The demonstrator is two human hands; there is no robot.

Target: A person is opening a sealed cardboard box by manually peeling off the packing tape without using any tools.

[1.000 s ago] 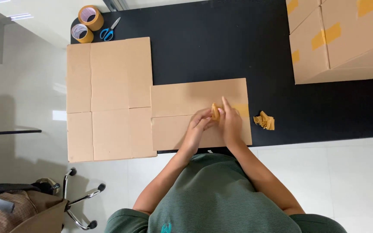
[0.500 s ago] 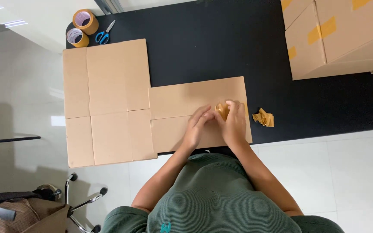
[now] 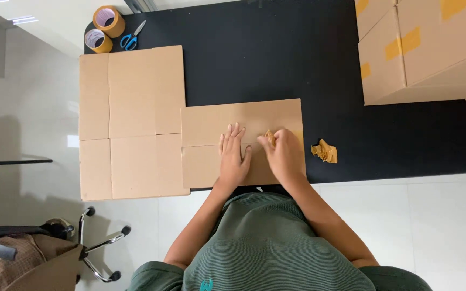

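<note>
Cardboard, a flattened box (image 3: 190, 129), is lying on the black bench (image 3: 276, 59). Left hand (image 3: 234, 156) is pressing flat, fingers spread, steadying it, while the right hand (image 3: 286, 153) is pinching a tape strip (image 3: 269, 138), peeling it off.

The person wears a dark green, finely ribbed short-sleeved shirt (image 3: 276, 242) (a small teal mark sits near its lower edge), with both forearms bare and no rings or watch visible.

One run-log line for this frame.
left hand: flat on flattened brown cardboard box | right hand: pinching yellow-brown tape strip | crumpled tape wad: beside
</note>
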